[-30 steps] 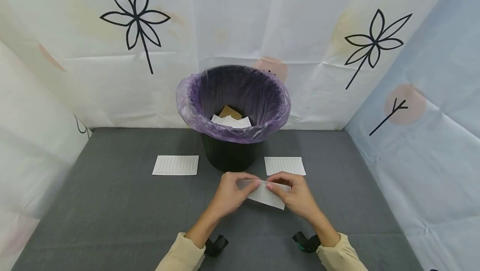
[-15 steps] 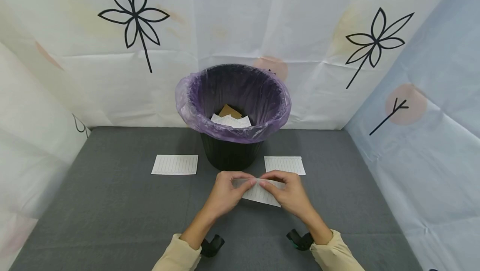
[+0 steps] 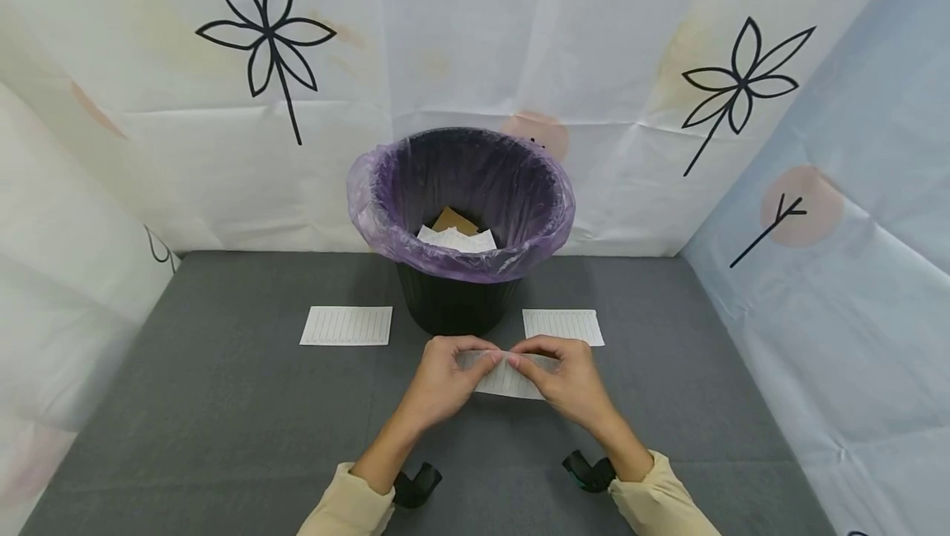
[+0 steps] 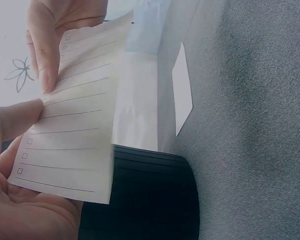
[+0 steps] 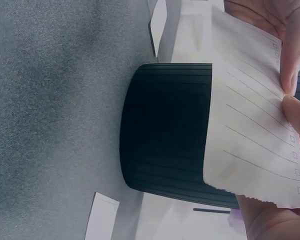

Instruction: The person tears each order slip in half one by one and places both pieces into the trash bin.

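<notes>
A lined paper sheet with small checkboxes [image 3: 508, 383] is held up between both hands, in front of the bin. My left hand [image 3: 444, 378] pinches its upper edge near the middle, thumb on the near face. Close beside it, my right hand [image 3: 567, 379] pinches the same edge, the two thumb tips almost meeting. In the left wrist view, the sheet [image 4: 72, 135] shows its ruled lines and row of boxes. A ragged, torn-looking side shows on the paper [image 5: 255, 135] in the right wrist view. The fingers behind the sheet are partly hidden.
A black bin [image 3: 456, 301] with a purple liner [image 3: 534, 251] stands at the back, holding white paper [image 3: 460, 241] and a brown piece [image 3: 454, 221]. One lined sheet [image 3: 346, 326] lies left of it, another lined sheet [image 3: 564, 326] right. Fabric walls surround the grey table [image 3: 223, 420].
Both hands have shifted slightly left with the paper between them, keeping their pinch on its upper edge. The bin and the two lying sheets stay in place.
</notes>
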### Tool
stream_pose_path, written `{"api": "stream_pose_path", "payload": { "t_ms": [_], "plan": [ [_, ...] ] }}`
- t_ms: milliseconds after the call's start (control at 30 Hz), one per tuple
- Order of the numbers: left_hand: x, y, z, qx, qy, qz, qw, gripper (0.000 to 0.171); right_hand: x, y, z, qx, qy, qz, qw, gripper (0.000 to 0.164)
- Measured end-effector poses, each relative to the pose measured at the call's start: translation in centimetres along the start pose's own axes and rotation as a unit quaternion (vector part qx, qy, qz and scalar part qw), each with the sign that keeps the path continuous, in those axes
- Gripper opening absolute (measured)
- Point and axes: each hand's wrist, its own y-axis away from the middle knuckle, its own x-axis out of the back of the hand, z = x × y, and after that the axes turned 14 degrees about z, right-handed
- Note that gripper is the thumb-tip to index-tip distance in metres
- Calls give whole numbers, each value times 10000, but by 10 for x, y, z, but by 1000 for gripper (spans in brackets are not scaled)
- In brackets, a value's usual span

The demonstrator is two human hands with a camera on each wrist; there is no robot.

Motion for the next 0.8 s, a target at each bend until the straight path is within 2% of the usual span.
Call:
{"api": "stream_pose_path", "payload": {
  "t_ms": [333, 533, 800],
  "plan": [
    [2, -1, 2, 31, -43, -33, 10000, 7, -1, -2, -3, 85, -109, -22, 9999, 4],
    [5, -4, 4, -47, 203, -90, 9997, 6, -2, -2, -3, 361, -254, 132, 9989, 3],
    [8, -6, 5, 534, 427, -129, 9976, 8, -6, -1, -4, 694, -502, 349, 9957, 8]
  ]
}}
